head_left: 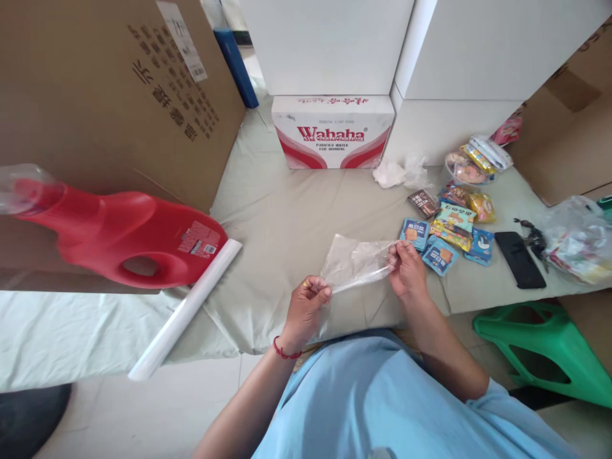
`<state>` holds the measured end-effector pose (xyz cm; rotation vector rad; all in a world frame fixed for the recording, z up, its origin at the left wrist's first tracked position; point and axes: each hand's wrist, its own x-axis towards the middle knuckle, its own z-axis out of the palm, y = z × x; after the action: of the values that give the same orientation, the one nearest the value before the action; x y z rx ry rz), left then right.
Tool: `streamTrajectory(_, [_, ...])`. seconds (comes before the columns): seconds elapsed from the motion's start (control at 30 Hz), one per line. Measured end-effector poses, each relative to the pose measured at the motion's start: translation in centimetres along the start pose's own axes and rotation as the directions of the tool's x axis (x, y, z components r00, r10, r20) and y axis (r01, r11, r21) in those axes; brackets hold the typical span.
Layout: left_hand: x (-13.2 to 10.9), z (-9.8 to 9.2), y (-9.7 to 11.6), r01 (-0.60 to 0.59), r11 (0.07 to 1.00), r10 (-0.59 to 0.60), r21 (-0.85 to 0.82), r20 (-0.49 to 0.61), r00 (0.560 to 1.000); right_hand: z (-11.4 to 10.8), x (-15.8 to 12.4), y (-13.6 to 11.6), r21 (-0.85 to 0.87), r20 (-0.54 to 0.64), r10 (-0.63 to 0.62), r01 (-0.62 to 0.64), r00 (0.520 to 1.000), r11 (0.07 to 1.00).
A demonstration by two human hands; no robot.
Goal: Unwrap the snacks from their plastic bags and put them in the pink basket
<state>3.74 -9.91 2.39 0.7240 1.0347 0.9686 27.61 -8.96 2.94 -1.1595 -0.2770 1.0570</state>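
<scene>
Currently, a clear plastic bag is stretched between both hands above the counter, close to the middle of its near edge. The left hand has a narrow grip, thumb and fingers pinching the bag's lower left corner; a red bracelet circles that wrist. The right hand has a narrow grip too, pinching the bag's right end. Just beyond the right hand, snack packets lie spread toward the counter's far right corner. Right of them, a black phone rests by the near edge, beside a filled plastic bag. Toward the far edge stands a Wahaha carton, with crumpled white tissue near its right corner. Leftward, a white roll slants to the near edge from beside a red jug.
</scene>
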Motion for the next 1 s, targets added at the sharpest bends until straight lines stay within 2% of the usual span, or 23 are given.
streamTrajectory(0.1, [0.4,-0.2,0.0,0.028,0.999,-0.028,0.015,0.029,0.999,-0.4,0.7,-0.8,-0.006,0.049,0.017,-0.017,0.999,1.000])
streamTrajectory(0.17, [0.8,-0.4,-0.2,0.003,0.995,0.001,0.101,-0.037,0.999,-0.5,1.2,-1.2,-0.036,0.101,0.011,-0.007,0.995,0.999])
streamTrajectory(0.23, [1.0,-0.5,-0.1,-0.072,0.972,0.114,0.223,-0.179,0.977,-0.5,1.8,-1.5,-0.067,0.135,-0.011,0.020,0.991,0.998])
streamTrajectory(0.3, [1.0,0.0,0.4,-0.191,0.913,0.295,0.360,-0.262,0.919,-0.2,2.2,-1.8,-0.080,0.137,-0.032,0.043,0.990,0.996])
streamTrajectory(0.33, [1.0,0.4,0.7,-0.266,0.865,0.391,0.426,-0.241,0.888,0.2,2.3,-1.9,-0.081,0.131,-0.035,0.046,0.991,0.996])
streamTrajectory(0.4, [1.0,1.7,1.5,-0.411,0.734,0.540,0.540,-0.098,0.836,1.2,2.2,-2.2,-0.074,0.119,-0.030,0.039,0.992,0.996])
streamTrajectory(0.47, [1.6,3.2,2.0,-0.472,0.619,0.580,0.628,0.040,0.813,2.4,1.9,-2.4,-0.065,0.128,-0.020,0.029,0.992,0.997])
streamTrajectory(0.5, [2.1,3.9,2.1,-0.461,0.590,0.560,0.664,0.075,0.825,2.9,1.8,-2.5,-0.065,0.140,-0.020,0.029,0.990,0.997])
streamTrajectory(0.53, [2.8,4.3,2.2,-0.426,0.588,0.521,0.688,0.080,0.850,3.4,1.7,-2.7,-0.073,0.157,-0.026,0.038,0.987,0.997])
streamTrajectory(0.6, [4.3,4.6,2.1,-0.335,0.657,0.419,0.675,0.043,0.907,3.9,1.8,-3.4,-0.138,0.202,-0.066,0.095,0.977,0.986])
streamTrajectory(0.67, [5.5,4.3,2.1,-0.272,0.750,0.346,0.602,-0.006,0.938,3.6,2.6,-4.4,-0.290,0.253,-0.161,0.233,0.954,0.928])
streamTrajectory(0.77, [6.3,3.7,2.5,-0.261,0.825,0.307,0.501,-0.009,0.952,2.5,4.2,-5.9,-0.544,0.332,-0.369,0.496,0.868,0.677])
streamTrajectory(0.8, [6.3,3.6,2.7,-0.263,0.839,0.296,0.476,0.007,0.955,2.2,4.6,-6.2,-0.587,0.349,-0.417,0.543,0.839,0.601])
streamTrajectory(0.83, [6.3,3.6,2.9,-0.264,0.853,0.289,0.450,0.014,0.957,1.9,4.9,-6.2,-0.606,0.352,-0.441,0.560,0.826,0.565])
streamTrajectory(0.87, [6.3,3.7,3.0,-0.264,0.866,0.287,0.425,0.009,0.958,1.8,5.1,-6.0,-0.603,0.333,-0.440,0.547,0.834,0.580])
streamTrajectory(0.9, [6.3,3.8,3.0,-0.262,0.876,0.290,0.405,-0.008,0.957,1.8,4.9,-5.6,-0.583,0.299,-0.407,0.503,0.863,0.638])
streamTrajectory(1.0, [6.2,4.5,2.6,-0.244,0.890,0.289,0.386,-0.064,0.955,2.3,3.6,-3.3,-0.476,0.204,-0.147,0.229,0.968,0.849])
